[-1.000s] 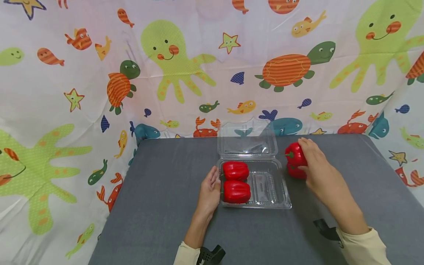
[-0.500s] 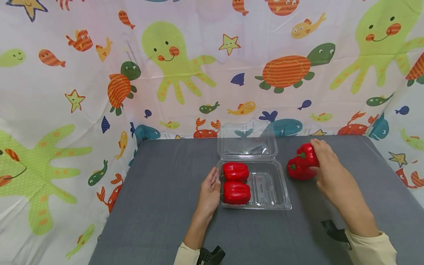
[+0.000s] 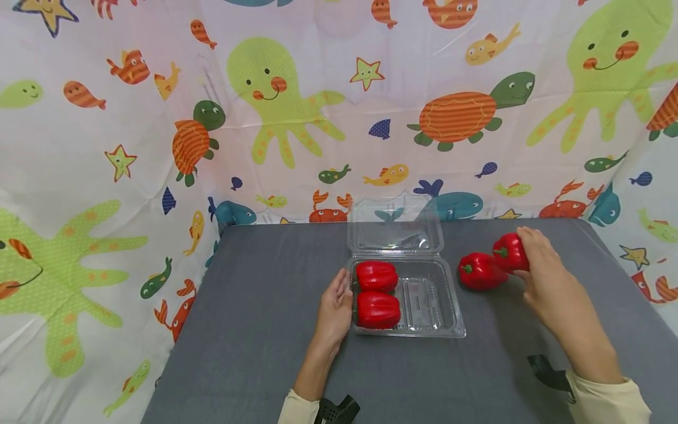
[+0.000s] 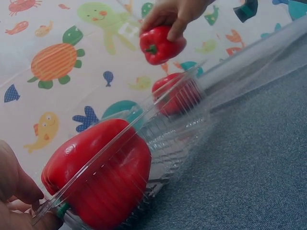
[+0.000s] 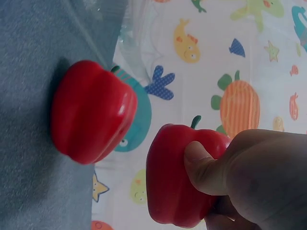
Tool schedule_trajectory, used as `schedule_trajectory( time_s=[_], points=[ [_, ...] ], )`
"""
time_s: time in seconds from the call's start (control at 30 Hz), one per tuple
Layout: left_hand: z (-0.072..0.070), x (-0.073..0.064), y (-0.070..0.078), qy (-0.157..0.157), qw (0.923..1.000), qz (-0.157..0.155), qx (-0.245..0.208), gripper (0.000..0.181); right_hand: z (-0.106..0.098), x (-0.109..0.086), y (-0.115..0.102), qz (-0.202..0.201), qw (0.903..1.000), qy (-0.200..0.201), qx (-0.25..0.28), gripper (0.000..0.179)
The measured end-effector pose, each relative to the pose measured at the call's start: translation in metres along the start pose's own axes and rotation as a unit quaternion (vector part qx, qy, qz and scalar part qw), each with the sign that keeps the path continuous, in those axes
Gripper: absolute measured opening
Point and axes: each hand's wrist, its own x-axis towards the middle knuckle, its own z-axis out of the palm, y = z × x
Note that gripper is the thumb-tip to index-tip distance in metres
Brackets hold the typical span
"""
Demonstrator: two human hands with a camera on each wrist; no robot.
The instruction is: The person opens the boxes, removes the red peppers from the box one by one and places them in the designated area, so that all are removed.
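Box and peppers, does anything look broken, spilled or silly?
Nothing stands out. The box shows no clear damage, two peppers lie inside, a third pepper rests on the table, and the right hand holds a fourth pepper.

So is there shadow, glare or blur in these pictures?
Head view: a soft shadow lies on the table near the right forearm, and the clear lid catches glints. Left wrist view: a pale highlight on the near pepper; fine detail looks soft. Right wrist view: a shadow edges the pepper resting on the table.

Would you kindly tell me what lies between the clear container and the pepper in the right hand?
The head view shows another red pepper resting there on the table.
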Motion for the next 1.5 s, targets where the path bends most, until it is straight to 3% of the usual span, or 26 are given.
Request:
schedule_trajectory(
  time_s=[0.33,0.73,1.23,1.5],
  points=[
    [0.0,-0.002,0.0,0.0,1.0,0.001,0.005,0.058,0.001,-0.004,0.018,0.023,0.9992,-0.032,0.01,0.116],
    [0.0,-0.002,0.001,0.003,1.0,0.001,0.006,0.058,0.003,-0.006,0.036,0.028,0.9991,-0.033,0.005,0.104],
    [0.001,0.0,0.001,0.006,1.0,-0.003,0.007,0.058,0.007,-0.01,0.053,0.054,0.9963,-0.066,0.002,0.117],
    [0.001,-0.001,0.002,0.007,0.9999,-0.01,0.01,0.058,0.012,-0.012,0.061,0.052,0.9958,-0.075,0.003,0.113]
  ],
)
